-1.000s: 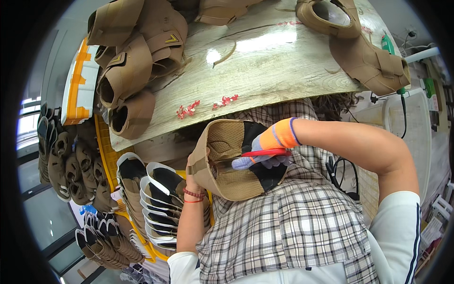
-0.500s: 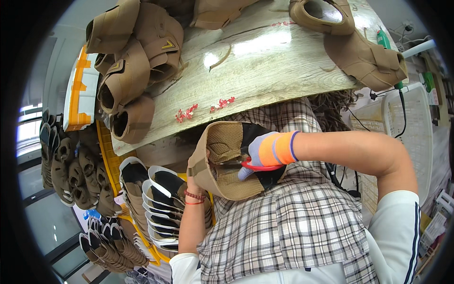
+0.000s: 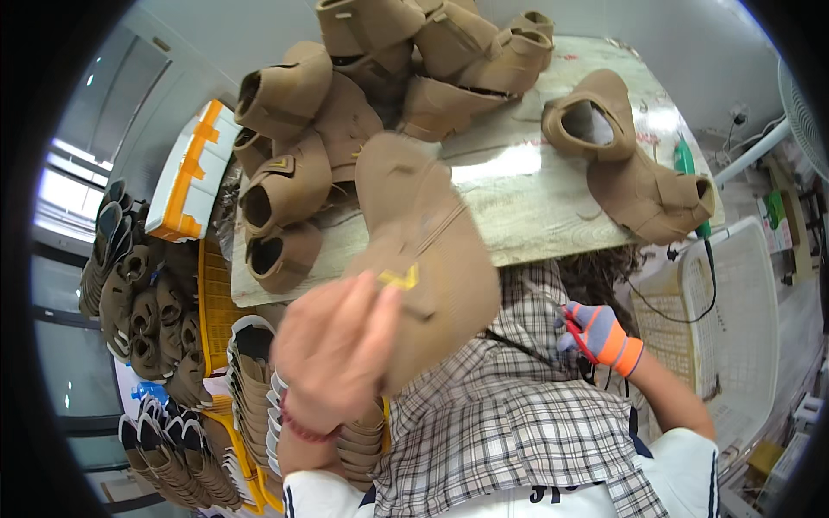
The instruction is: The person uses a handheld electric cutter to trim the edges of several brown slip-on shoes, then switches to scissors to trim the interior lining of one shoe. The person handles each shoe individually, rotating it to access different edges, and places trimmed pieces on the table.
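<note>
In front of my body I hold up a tan shoe upper (image 3: 440, 276) with a yellow mark on its side. My bare left hand (image 3: 328, 350), smeared by motion, grips it by its near left part, a red bead bracelet at the wrist. Off to the right, by the plaid apron, my right hand (image 3: 598, 332) wears a lavender glove with an orange cuff. Its fingers are closed round red-handled scissors (image 3: 580, 337), apart from the upper. The scissor blades are hard to make out.
Ahead is a wood-patterned table (image 3: 518, 237) bearing heaped tan uppers (image 3: 289, 186) and a green corded tool (image 3: 684, 160). A yellow crate (image 3: 214, 302) and stacked uppers (image 3: 255, 363) stand left. A white basket (image 3: 743, 319) and a fan (image 3: 799, 112) are at the right.
The upper has gone from my lap up over the table edge in my left hand and now shows its outer side. My right hand has drawn the scissors out of it, rightward.
</note>
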`<state>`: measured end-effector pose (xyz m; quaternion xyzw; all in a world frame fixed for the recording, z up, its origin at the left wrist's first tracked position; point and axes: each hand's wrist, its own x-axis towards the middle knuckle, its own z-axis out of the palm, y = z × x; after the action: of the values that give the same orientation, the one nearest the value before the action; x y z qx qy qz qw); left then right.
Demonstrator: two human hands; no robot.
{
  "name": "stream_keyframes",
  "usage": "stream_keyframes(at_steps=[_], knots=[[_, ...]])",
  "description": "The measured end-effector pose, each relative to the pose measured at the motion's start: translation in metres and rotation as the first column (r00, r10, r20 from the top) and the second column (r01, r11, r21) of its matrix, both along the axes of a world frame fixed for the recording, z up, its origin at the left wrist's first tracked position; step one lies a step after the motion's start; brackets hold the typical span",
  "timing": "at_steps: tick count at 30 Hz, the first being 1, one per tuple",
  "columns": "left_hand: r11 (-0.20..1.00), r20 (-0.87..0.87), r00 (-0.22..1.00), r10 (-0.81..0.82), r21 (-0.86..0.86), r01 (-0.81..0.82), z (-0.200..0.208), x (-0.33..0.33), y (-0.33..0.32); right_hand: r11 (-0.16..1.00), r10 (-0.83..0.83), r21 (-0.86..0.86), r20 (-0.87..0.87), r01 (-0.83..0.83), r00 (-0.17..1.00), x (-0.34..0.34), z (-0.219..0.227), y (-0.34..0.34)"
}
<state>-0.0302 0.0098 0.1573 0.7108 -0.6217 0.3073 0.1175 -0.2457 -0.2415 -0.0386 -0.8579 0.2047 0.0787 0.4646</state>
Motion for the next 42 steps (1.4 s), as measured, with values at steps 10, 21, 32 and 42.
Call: stream_keyframes(at_steps=[10, 21, 32, 42], knots=[[0.997, -0.23, 0.973, -0.015, -0.074, -0.002, -0.084, 0.073, -0.103, 0.87, -0.325, 0.384, -0.023, 0.309, 0.945, -0.027, -0.031, 0.001], [0.78, -0.408, 0.862, 0.303, -0.414, -0.47, -0.055, 0.19, 0.055, 0.871, -0.34, 0.37, -0.024, 0.324, 0.94, -0.003, -0.021, 0.004], [0.638, -0.679, 0.04, -0.733, -0.706, -0.306, 0.042, 0.098, 0.207, 0.916, -0.189, 0.371, 0.063, 0.152, 0.98, -0.015, 0.02, 0.008], [0.694, -0.414, -0.68, -0.606, 0.142, -0.705, -0.126, -0.022, 0.141, 0.877, 0.323, -0.458, 0.335, -0.147, 0.885, 0.031, 0.074, 0.054]])
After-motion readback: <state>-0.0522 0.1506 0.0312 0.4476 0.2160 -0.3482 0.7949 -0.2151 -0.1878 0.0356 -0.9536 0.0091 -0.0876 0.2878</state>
